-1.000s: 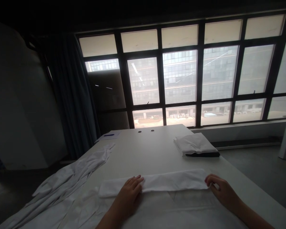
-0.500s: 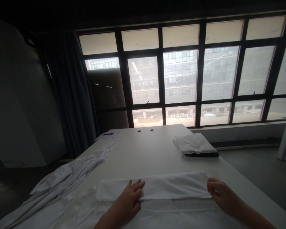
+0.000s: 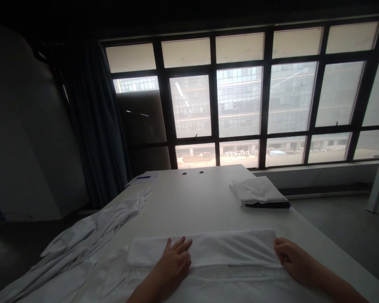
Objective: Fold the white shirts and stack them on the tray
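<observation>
A white cloth (image 3: 230,248) lies across the near part of the table, its far side folded over into a long flat band. My left hand (image 3: 176,261) rests on the band left of its middle, palm down with the fingers spread. At the band's right end my right hand (image 3: 287,254) is closed, pinching the cloth's edge between thumb and fingers. Creases run from that grip toward the middle of the band. The nearer part of the cloth spreads out under my forearms and leaves the bottom of the view.
Crumpled white fabric (image 3: 91,235) hangs over the table's left edge. A folded white stack (image 3: 259,189) with a black layer beneath lies at the right edge. Paper with a blue pen (image 3: 143,177) sits far left. The white table (image 3: 189,202) reaches toward the windows.
My right hand has closed more tightly on the cloth's edge, and creases have appeared near it. My left hand has barely shifted, its fingers a little more spread.
</observation>
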Demonstrator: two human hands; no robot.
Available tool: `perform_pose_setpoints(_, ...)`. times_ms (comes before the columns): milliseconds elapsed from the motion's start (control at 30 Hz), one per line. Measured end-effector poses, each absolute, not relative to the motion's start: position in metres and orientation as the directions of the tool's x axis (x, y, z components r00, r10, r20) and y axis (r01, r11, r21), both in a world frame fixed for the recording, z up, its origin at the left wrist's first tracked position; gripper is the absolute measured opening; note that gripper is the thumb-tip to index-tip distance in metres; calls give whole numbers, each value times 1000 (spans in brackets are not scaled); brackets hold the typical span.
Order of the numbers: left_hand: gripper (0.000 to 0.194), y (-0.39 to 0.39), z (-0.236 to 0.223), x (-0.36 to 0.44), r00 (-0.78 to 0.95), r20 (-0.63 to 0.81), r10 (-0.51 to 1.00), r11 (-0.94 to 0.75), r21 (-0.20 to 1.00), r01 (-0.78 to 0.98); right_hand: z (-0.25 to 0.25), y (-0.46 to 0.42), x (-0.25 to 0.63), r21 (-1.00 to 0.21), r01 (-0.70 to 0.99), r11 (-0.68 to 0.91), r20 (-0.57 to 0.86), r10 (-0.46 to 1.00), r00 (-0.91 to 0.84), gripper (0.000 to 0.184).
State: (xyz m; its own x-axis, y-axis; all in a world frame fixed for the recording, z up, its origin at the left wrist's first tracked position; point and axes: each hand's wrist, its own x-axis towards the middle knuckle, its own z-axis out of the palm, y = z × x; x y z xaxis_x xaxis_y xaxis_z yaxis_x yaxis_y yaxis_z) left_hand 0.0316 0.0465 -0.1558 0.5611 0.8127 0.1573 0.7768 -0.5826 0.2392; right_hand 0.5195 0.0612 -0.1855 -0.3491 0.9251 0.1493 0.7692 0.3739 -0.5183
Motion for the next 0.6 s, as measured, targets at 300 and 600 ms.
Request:
perform_pose_setpoints(300,18,49,-159,31,533,112,839,-542,266,797,-173,58,527,-448,817,362,88,928,-363,10)
perform_pose_setpoints(600,44,40,-145,44,615,65,786,-600,323,732,-166,53,506,-311,865,394,228,915,-334,14)
